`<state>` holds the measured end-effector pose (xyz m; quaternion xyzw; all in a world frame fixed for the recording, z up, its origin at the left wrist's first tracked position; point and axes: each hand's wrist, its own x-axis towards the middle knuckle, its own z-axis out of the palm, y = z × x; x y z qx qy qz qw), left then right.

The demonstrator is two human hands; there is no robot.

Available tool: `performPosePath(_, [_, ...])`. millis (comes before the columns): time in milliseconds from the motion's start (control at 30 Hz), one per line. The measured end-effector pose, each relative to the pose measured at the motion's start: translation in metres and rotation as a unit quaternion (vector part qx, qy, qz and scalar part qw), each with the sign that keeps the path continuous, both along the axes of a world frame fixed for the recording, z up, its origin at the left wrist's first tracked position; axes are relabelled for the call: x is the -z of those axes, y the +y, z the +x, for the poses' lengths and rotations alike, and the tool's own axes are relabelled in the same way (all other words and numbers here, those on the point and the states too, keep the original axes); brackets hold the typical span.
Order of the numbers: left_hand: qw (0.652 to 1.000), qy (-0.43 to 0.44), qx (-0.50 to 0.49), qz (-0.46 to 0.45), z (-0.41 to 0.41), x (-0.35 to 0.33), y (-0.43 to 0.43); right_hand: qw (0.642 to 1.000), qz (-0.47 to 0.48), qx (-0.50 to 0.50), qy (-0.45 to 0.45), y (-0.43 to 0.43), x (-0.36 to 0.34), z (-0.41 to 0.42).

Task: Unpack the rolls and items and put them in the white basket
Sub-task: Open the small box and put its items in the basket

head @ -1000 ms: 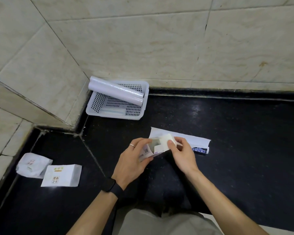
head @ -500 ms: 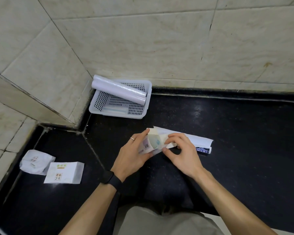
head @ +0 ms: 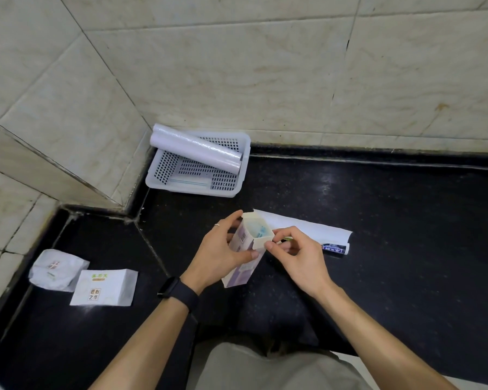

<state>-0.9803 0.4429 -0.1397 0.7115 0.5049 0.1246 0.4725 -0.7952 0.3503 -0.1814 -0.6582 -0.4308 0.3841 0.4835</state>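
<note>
I hold a small white and purple carton (head: pixel 244 267) upright over the black counter. My left hand (head: pixel 220 254) grips its side. My right hand (head: pixel 299 254) pinches the open flap at the carton's top edge, and something pale blue shows inside the opening. The white perforated basket (head: pixel 245 159) sits in the corner at the back, with a white roll (head: pixel 195 149) lying across it and a flat packet on its floor.
An empty white wrapper (head: pixel 307 229) with a dark label lies flat just behind my hands. Two white paper packets, one crumpled (head: pixel 55 268) and one flat (head: pixel 104 287), lie at the left on the counter. Tiled walls close off the back and left.
The carton's top flaps have come open and the carton now stands more upright. My right hand shifted from the top of the carton to its right flap.
</note>
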Motion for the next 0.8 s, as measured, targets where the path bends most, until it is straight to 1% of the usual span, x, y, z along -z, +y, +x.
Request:
performPosePath(133, [1.000,-0.008,-0.009,-0.002,-0.001,0.000,-0.001,1.000,0.014,0.004,0.010,-0.001,0.002,-0.004])
performPosePath(233, [0.999,0.001,-0.037,0.024,-0.002,0.001,-0.001,1.000,0.012,-0.001,0.008,-0.002,0.002,-0.005])
performPosePath(333, [0.997,0.019,-0.042,0.057,-0.002,0.001,-0.003,1.000,0.010,-0.001,-0.002,-0.003,-0.001,-0.005])
performPosePath(500, [0.989,0.046,-0.021,0.137,-0.007,0.004,-0.005,0.995,0.011,0.037,-0.092,0.004,-0.013,-0.002])
performPosePath(633, [0.977,0.063,0.024,0.204,-0.008,0.007,-0.011,0.992,-0.022,-0.008,-0.125,0.015,-0.021,-0.007])
performPosePath(800, [0.970,0.079,0.041,0.227,-0.006,0.007,-0.012,0.986,-0.066,-0.045,-0.148,0.025,-0.020,-0.016])
